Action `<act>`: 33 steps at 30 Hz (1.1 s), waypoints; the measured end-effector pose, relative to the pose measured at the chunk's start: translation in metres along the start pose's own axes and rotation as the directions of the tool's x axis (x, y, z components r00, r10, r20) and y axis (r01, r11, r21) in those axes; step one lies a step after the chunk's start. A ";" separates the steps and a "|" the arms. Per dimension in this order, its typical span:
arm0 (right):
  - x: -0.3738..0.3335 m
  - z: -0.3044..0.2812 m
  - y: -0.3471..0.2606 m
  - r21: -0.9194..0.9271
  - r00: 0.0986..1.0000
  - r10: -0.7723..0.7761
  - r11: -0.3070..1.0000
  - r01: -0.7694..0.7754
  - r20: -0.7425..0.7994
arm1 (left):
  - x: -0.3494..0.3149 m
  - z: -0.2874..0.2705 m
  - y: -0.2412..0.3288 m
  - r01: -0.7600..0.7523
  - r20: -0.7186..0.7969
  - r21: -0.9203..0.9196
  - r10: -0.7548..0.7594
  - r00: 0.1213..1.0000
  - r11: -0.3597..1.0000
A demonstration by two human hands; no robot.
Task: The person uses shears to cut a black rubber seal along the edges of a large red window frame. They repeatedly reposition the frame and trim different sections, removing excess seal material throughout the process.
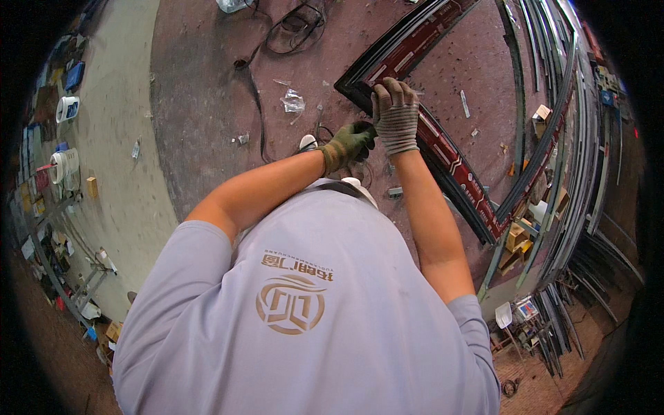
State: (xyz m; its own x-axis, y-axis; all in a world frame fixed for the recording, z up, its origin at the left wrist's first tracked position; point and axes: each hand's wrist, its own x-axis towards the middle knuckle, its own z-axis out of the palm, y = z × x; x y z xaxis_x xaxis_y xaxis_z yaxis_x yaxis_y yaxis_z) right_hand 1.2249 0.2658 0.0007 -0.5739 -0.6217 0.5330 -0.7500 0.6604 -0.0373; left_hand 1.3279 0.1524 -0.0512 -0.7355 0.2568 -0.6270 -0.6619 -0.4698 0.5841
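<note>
Just ahead of the person wearing my camera, over a reddish floor, there's a big dark frame with red film along its faces. It sits up and to the right in my view, one corner pointing left and one side running out past the top edge.

The right hand, in a grey striped glove, is folded over the frame right by that corner, so I'd call that holding it. The left hand, green glove, is half curled just beside the same corner. Its fingertips are too dark for me to make out, so honestly I can't tell if it's gripping anything.

Further left I've got a black cable trailing across the floor and a crumpled bit of clear plastic. Way over right, a load of long metal profiles lie side by side, bent by my fisheye.
</note>
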 end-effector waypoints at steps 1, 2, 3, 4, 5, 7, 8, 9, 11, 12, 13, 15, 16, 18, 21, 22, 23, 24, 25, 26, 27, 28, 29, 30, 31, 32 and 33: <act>0.000 0.000 -0.001 -0.013 1.000 -0.001 1.000 0.000 -0.008 | -0.001 0.001 -0.001 0.003 0.005 -0.007 -0.002 1.000 1.000; -0.001 0.000 -0.001 -0.026 1.000 0.007 1.000 -0.007 0.000 | -0.002 0.002 -0.001 0.004 0.011 -0.012 -0.004 1.000 1.000; -0.001 0.000 -0.001 -0.038 1.000 0.004 0.999 -0.004 -0.005 | -0.003 0.003 0.000 0.032 0.032 -0.009 -0.032 0.999 0.999; -0.003 -0.001 -0.001 -0.049 1.000 0.009 0.999 -0.009 0.008 | -0.005 0.004 0.001 0.060 0.054 -0.005 -0.059 0.997 0.998; -0.004 -0.002 -0.001 -0.061 1.000 0.013 0.998 -0.012 0.021 | -0.006 0.005 0.003 0.100 0.064 0.011 -0.100 0.993 0.995; -0.005 -0.002 0.001 -0.031 1.000 0.006 0.999 -0.006 0.000 | -0.010 0.005 0.005 0.093 0.097 0.087 -0.101 0.990 0.992; -0.006 -0.003 0.002 -0.014 1.000 0.002 1.000 -0.003 -0.018 | -0.011 0.005 0.005 0.080 0.109 0.127 -0.094 0.990 0.989; -0.006 -0.003 0.003 -0.007 1.000 -0.002 1.000 0.002 -0.006 | -0.012 0.005 0.005 0.076 0.139 0.116 -0.092 0.986 0.990; -0.006 -0.005 0.005 0.016 1.000 -0.004 1.000 0.005 -0.008 | -0.013 0.005 0.001 0.052 0.194 0.095 -0.069 0.979 0.994; -0.005 -0.006 0.005 0.022 1.000 -0.002 1.000 0.002 0.005 | -0.012 0.005 -0.001 0.033 0.239 0.076 -0.050 0.970 0.997; -0.005 -0.007 0.005 0.033 1.000 0.000 0.999 0.000 0.007 | -0.012 0.005 -0.004 0.022 0.275 0.062 -0.038 0.961 0.998; -0.005 -0.011 0.005 0.043 1.000 0.009 0.999 -0.009 0.010 | -0.008 0.004 -0.009 0.009 0.335 0.035 -0.020 0.942 0.999; -0.005 -0.013 0.005 0.044 1.000 0.016 0.999 -0.017 0.010 | -0.006 0.004 -0.012 0.007 0.359 0.022 -0.014 0.933 1.000; -0.004 -0.017 0.004 0.047 0.999 0.036 0.998 -0.037 0.017 | -0.003 0.006 -0.016 -0.011 0.412 -0.010 0.014 0.911 1.000; -0.004 -0.022 0.002 0.071 0.997 0.073 0.995 -0.076 0.033 | -0.001 0.011 -0.020 -0.020 0.457 -0.056 0.044 0.888 0.998; -0.004 -0.024 0.001 0.089 0.996 0.083 0.992 -0.086 0.036 | -0.001 0.014 -0.021 -0.001 0.447 -0.064 0.030 0.894 0.998; -0.004 -0.025 0.000 0.107 0.995 0.090 0.990 -0.094 0.040 | -0.003 0.017 -0.022 0.021 0.432 -0.055 0.005 0.902 0.998; -0.003 -0.027 0.000 0.125 0.994 0.092 0.987 -0.099 0.056 | -0.004 0.019 -0.022 0.018 0.433 -0.040 0.001 0.901 0.999; -0.003 -0.029 0.000 0.144 0.993 0.092 0.984 -0.102 0.075 | -0.005 0.020 -0.023 0.019 0.428 -0.008 -0.013 0.904 1.000; -0.002 -0.029 -0.001 0.165 0.992 0.090 0.981 -0.105 0.093 | -0.007 0.022 -0.023 0.013 0.410 0.020 -0.020 0.912 1.000; -0.002 -0.030 -0.001 0.174 0.993 0.088 0.980 -0.101 0.083 | -0.008 0.025 -0.024 -0.018 0.418 0.005 0.014 0.908 1.000; -0.001 -0.030 -0.002 0.182 0.994 0.085 0.978 -0.098 0.074 | -0.009 0.028 -0.025 -0.055 0.413 -0.013 0.055 0.909 0.998; -0.001 -0.029 -0.002 0.187 0.993 0.090 0.977 -0.103 0.073 | -0.009 0.031 -0.025 -0.092 0.408 -0.031 0.096 0.908 0.995; -0.001 -0.028 -0.003 0.195 0.992 0.107 0.974 -0.119 0.072 | -0.010 0.031 -0.024 -0.103 0.415 -0.042 0.111 0.903 0.994; -0.001 -0.027 -0.003 0.200 0.988 0.130 0.969 -0.144 0.079 | -0.010 0.032 -0.024 -0.114 0.421 -0.052 0.126 0.898 0.992; -0.001 -0.026 -0.004 0.203 0.984 0.153 0.964 -0.170 0.096 | -0.011 0.032 -0.022 -0.092 0.414 -0.036 0.099 0.905 0.995; -0.002 -0.025 -0.004 0.187 0.987 0.138 0.971 -0.151 0.083 | -0.011 0.031 -0.021 -0.100 0.417 -0.016 0.098 0.903 0.995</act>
State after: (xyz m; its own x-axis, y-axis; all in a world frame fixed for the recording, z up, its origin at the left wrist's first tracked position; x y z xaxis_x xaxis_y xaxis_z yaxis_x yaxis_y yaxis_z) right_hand 1.2370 0.2752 0.0212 -0.6969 -0.5575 0.4511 -0.7028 0.6562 -0.2748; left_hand 1.3456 0.1854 -0.0403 -0.7894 0.5388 -0.2942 -0.5826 -0.5067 0.6355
